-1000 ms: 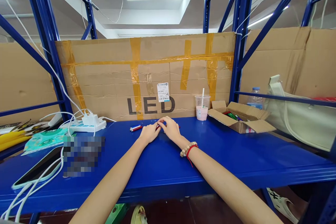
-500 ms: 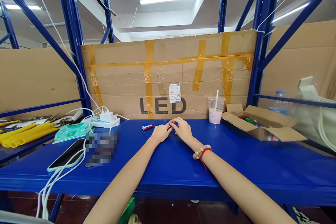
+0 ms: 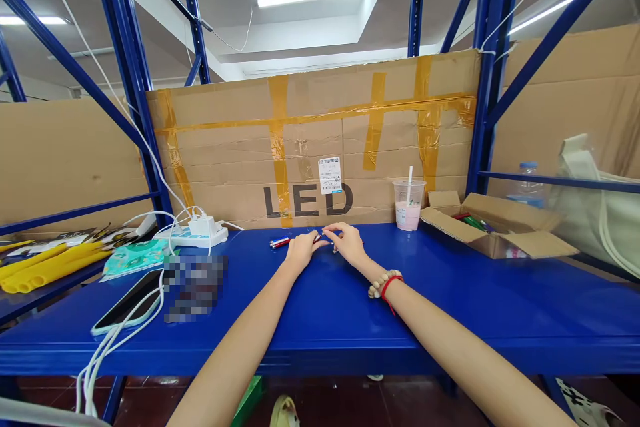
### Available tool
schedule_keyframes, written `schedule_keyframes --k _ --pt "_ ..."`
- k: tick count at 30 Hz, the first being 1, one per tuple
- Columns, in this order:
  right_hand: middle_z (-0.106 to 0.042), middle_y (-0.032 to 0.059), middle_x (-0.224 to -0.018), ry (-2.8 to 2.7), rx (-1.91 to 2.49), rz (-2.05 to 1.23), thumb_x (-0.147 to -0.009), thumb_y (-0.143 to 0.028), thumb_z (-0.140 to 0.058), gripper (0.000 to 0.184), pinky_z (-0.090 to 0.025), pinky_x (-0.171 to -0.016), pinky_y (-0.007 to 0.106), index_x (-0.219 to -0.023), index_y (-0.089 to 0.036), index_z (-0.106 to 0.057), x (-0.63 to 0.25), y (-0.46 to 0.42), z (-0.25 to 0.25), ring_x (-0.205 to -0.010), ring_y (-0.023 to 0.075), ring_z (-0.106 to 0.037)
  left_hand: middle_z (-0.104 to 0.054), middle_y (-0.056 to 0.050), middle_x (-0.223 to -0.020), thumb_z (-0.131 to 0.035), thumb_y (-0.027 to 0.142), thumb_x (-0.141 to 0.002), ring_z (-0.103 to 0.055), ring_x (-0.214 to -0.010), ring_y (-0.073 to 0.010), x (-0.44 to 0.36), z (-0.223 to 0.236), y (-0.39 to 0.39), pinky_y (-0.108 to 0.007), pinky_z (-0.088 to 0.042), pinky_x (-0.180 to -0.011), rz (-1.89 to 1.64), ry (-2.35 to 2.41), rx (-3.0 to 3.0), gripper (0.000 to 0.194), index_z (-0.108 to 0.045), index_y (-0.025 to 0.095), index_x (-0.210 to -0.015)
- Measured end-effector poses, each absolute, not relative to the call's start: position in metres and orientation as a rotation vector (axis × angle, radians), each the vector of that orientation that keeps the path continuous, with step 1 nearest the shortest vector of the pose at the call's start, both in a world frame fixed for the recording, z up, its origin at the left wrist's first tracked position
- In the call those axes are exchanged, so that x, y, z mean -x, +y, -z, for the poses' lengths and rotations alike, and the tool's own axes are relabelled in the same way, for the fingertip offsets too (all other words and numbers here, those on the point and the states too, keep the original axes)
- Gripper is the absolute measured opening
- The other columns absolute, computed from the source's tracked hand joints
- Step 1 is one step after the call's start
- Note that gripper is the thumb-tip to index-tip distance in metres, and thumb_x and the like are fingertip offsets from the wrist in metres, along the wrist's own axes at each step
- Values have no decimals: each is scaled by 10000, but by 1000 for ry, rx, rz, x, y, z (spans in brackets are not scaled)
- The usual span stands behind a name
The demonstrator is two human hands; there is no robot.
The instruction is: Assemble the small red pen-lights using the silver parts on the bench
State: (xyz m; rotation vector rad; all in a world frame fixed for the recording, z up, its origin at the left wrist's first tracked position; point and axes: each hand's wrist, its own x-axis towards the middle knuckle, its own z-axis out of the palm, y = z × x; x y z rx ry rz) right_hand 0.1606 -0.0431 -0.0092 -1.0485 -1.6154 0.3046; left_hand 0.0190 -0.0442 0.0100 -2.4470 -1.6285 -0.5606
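My left hand (image 3: 301, 251) is closed on a slim dark red pen (image 3: 317, 238), whose tip end shows past the fingers. Close beside it, my right hand (image 3: 349, 244) pinches its thumb and fingertips together at the pen's end; whatever is in that pinch is too small to make out. Red and blue pens (image 3: 280, 242) lie on the blue tabletop (image 3: 320, 307), just left of my left hand. Small bits lie under my right fingers, partly hidden. A beaded bracelet and a red cord circle my right wrist.
A cup of pink drink (image 3: 408, 205) with a straw stands at the back, beside an open cardboard box (image 3: 493, 227) holding pens. At left are a power strip (image 3: 193, 233), a phone (image 3: 129, 301), white cables and yellow tubes (image 3: 55, 267). A cardboard wall (image 3: 230, 167) closes the back.
My hands have drawn slightly apart at the fingertips, with a small gap between them. The view has shifted slightly.
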Motion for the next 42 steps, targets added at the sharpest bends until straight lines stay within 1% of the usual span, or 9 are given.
schedule_keyframes --k 3,7,13,16,21,27,36,38,42 --pt "-659 24 -830 -1578 1038 -347 -768 -350 -546 217 -430 -477 231 -815 -169 -655 -161 -42 8 -416 78 -512 -657 -68 -934 -332 539 -866 -614 -890 -250 -19 -11 -45 -294 -443 -684 584 -1613 2426 418 -561 208 -976" --pt "-662 20 -848 -1641 1031 -328 -775 -359 -530 224 -423 -467 220 -808 -176 -655 -161 -44 8 -420 73 -516 -654 -76 -955 -279 513 -892 -609 -911 -253 -20 -12 -47 -305 -443 -697 542 -1624 2437 432 -549 218 -1055" --pt "-668 16 -766 -1711 1031 -377 -753 -333 -572 196 -409 -461 214 -791 -168 -669 -159 -48 6 -407 73 -502 -652 -73 -982 -301 461 -907 -607 -917 -245 -16 -11 -46 -301 -438 -730 502 -1591 2495 396 -536 209 -1103" --pt "-672 22 -758 -1687 1054 -398 -747 -325 -585 195 -407 -468 214 -796 -158 -673 -159 -48 6 -412 75 -506 -649 -64 -977 -264 435 -922 -604 -906 -229 -16 -8 -43 -290 -434 -730 526 -1589 2498 389 -529 212 -1099" --pt "-674 34 -775 -1650 1066 -477 -736 -323 -595 209 -409 -455 207 -815 -148 -678 -160 -46 7 -402 65 -493 -622 -77 -1014 -252 371 -935 -565 -936 -216 -18 -4 -40 -292 -417 -773 515 -1509 2529 368 -521 170 -1085" --pt "-667 57 -799 -1610 1034 -617 -707 -344 -615 251 -363 -358 181 -829 -135 -682 -160 -42 9 -388 53 -468 -608 -88 -992 -226 368 -939 -536 -939 -214 -18 -6 -44 -290 -416 -759 515 -1488 2565 376 -509 152 -1061" --pt "-648 58 -758 -1538 1083 -727 -709 -311 -609 244 -350 -343 152 -843 -119 -677 -159 -46 8 -411 41 -456 -580 -113 -1039 -224 367 -940 -523 -978 -222 -19 0 -38 -312 -410 -815 522 -1479 2561 369 -480 121 -1037" --pt "-646 58 -743 -1487 1093 -773 -691 -320 -630 255 -355 -350 154 -840 -118 -676 -159 -47 7 -425 47 -463 -570 -114 -1066 -222 370 -940 -523 -1004 -218 -19 1 -37 -314 -413 -832 566 -1483 2582 367 -470 122 -1050" --pt "-636 52 -710 -1419 1081 -847 -654 -360 -660 301 -351 -356 155 -831 -117 -676 -160 -46 7 -450 53 -465 -516 -103 -1184 -222 363 -942 -509 -1077 -197 -18 3 -37 -291 -423 -853 655 -1482 2647 355 -434 142 -1121"
